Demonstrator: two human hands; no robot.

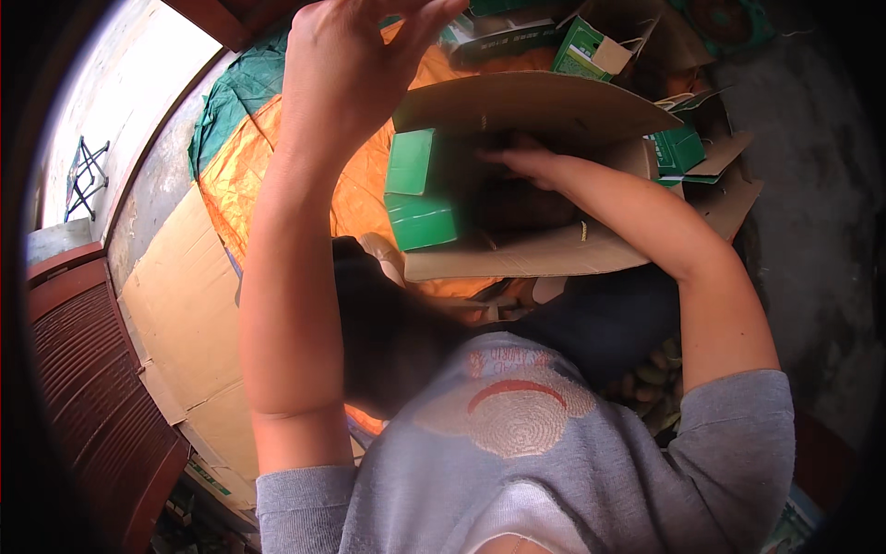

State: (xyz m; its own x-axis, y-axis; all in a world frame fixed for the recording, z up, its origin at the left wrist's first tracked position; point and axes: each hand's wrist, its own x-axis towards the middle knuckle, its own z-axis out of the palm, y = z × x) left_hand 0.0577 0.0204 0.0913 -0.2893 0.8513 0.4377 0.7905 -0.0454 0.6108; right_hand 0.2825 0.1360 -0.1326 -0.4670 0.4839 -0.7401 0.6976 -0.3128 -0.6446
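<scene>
A large open cardboard carton (535,97) stands in front of me, its long flaps spread apart. Two green boxes, an upper green box (411,162) and a lower green box (422,222), sit at the carton's left end. Inside its shaded middle is my right hand (528,162), fingers stretched toward the left, with nothing visible in them. My left hand (355,46) is raised beyond the carton at the top edge of the view. Its thumb shows, but the other fingertips are cut off, so what it holds, if anything, is hidden.
Orange sheeting (355,198) lies under the carton, with a green sheet (240,88) at its far left. Several green-and-white boxes (586,51) lie beyond. Flattened cardboard (185,295) is at my left, beside a dark red slatted panel (92,369).
</scene>
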